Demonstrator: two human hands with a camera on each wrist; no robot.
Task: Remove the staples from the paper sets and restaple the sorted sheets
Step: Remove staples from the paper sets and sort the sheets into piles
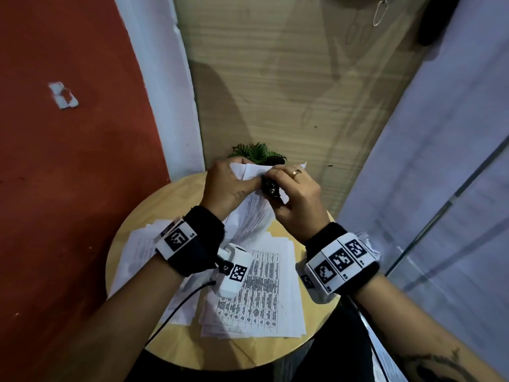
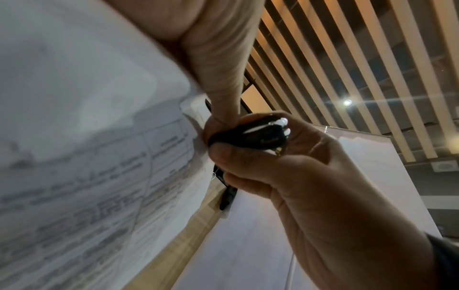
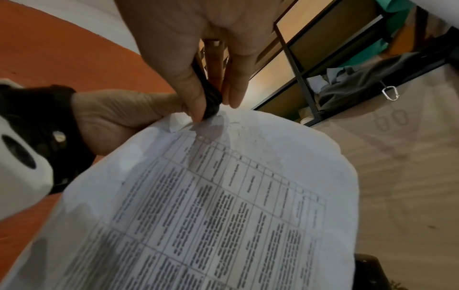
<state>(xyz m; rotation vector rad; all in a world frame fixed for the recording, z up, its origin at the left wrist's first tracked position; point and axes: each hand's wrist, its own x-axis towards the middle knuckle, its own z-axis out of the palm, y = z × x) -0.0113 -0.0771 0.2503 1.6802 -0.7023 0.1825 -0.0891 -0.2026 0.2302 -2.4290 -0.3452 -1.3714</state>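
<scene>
While you hold the paper set [image 1: 249, 208] up over the round tabletop [image 1: 129, 224], near the middle of the head view, your left hand [image 1: 228, 186] grips its upper corner, thumb on the near face and fingers curled behind the sheets. Your right hand [image 1: 296, 194] is closed around a small black staple remover [image 1: 271, 188], pinching it between thumb and fingers with its tip set against that same corner, right beside your left thumb. In the left wrist view the black tool sits at the centre of the frame, and just below it a thin bent staple [image 2: 214, 175] sticks out at the paper's edge; whether it is still caught in the sheets cannot be told. The right wrist view shows the printed table on the top sheet filling the lower half of the frame, with a little flap of paper turned up at the corner next to the tool's tip. Lower in the head view, more printed sheets [image 1: 259, 293] lie fanned in loose stacks on the tabletop beneath your wrists. A small green plant [image 1: 259, 153] stands at the far edge of the tabletop, just above your hands, partly hidden by the raised paper.
</scene>
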